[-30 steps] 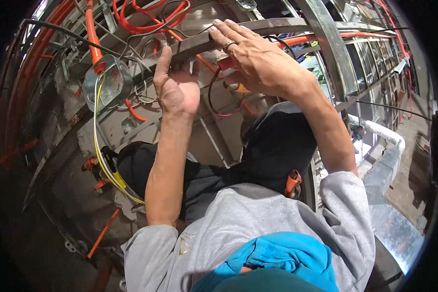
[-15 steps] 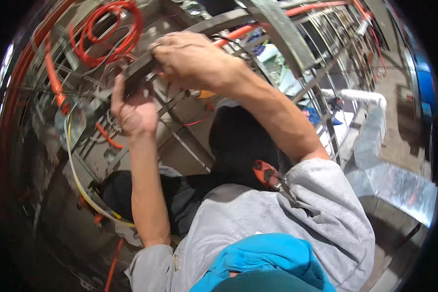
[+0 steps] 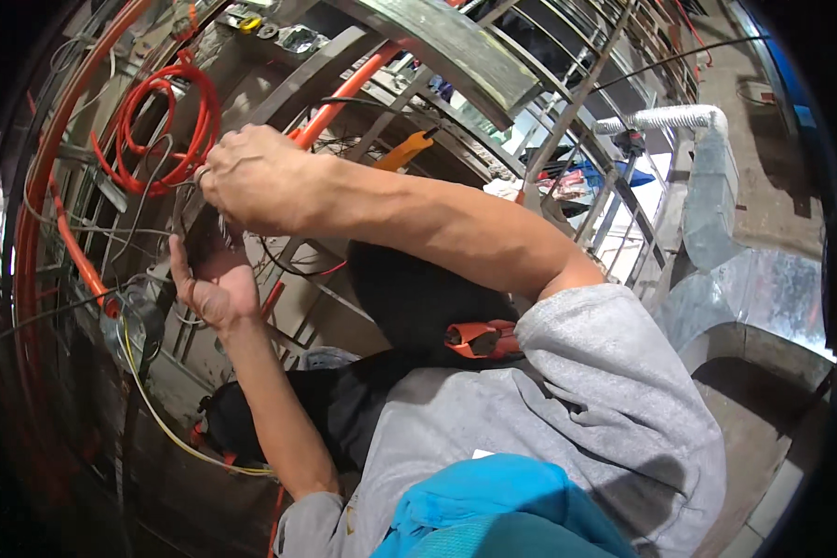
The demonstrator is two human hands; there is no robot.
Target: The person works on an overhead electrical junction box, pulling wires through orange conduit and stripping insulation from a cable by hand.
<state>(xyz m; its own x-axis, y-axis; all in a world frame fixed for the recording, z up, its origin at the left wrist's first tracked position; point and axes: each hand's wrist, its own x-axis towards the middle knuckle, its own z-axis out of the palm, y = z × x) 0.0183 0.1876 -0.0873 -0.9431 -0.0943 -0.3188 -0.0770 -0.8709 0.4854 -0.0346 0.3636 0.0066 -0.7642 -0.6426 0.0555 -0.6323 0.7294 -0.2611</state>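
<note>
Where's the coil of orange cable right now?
In the head view, the coil of orange cable hangs at upper left among the metal framing, just left of the right hand and above the left hand.

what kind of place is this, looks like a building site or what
Most likely a building under construction, at the electrical rough-in stage. Bare metal framing stands unclad, coiled orange conduit and loose wires hang among it, and silver sheet-metal ductwork lies exposed. Both hands, left hand and right hand, work at the wiring.
</note>
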